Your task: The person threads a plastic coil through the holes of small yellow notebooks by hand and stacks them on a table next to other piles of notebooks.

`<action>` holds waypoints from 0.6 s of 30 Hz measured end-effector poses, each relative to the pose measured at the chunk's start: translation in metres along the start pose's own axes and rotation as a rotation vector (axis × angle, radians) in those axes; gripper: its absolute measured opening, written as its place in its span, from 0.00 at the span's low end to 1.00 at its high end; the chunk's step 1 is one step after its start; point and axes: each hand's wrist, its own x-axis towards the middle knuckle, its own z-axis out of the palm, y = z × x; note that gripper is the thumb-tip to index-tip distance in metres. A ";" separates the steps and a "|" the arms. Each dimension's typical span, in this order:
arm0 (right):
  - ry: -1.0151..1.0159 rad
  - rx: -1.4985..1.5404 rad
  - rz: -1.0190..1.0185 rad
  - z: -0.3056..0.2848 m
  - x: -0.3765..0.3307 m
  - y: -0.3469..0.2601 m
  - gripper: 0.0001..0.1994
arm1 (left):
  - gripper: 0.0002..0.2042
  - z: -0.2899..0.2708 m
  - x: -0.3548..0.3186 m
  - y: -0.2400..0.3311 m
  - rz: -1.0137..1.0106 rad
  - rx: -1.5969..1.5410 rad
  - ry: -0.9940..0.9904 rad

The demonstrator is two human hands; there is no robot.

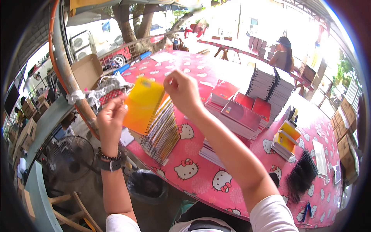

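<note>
From my remote station I record, at far left, a slanted metal pole and a fan beyond the left edge of the table, with a black-lined bin below that edge. The stack of spiral notebooks stands close to this edge, so I find little margin on its near left side. To its right, a strip of pink patterned cloth separates it from piles of red and maroon books. Farther right, tall white stacks with black coils stand beyond the red piles; small yellow-covered books sit nearer, and a black coil bundle lies toward the right edge, with a small blue tool on its near side.

The left hand is at the left side of the yellow top notebook, thumb and fingers bent toward each other; I cannot tell whether they grip its cover. The stack lies directly right of that hand. The right hand is raised by the far right corner of the top notebook, fingers curled inward; whether it pinches anything, I cannot tell. The stack lies nearer and leftward of it.
</note>
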 end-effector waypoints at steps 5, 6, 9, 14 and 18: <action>0.180 0.129 0.069 0.052 -0.022 0.054 0.10 | 0.28 0.002 0.001 -0.057 -0.009 -0.185 -0.008; 0.117 0.353 0.272 0.059 -0.025 0.049 0.12 | 0.31 0.008 -0.002 -0.060 -0.113 -0.561 0.073; 0.195 0.329 0.271 0.058 -0.036 0.055 0.11 | 0.36 0.040 -0.002 -0.061 -0.064 -0.290 0.065; 0.145 0.237 0.292 0.062 -0.038 0.061 0.15 | 0.32 0.033 0.001 -0.073 -0.176 -0.395 0.148; 0.022 0.017 -0.138 -0.022 -0.071 -0.004 0.17 | 0.24 0.004 -0.027 -0.039 0.374 0.532 0.372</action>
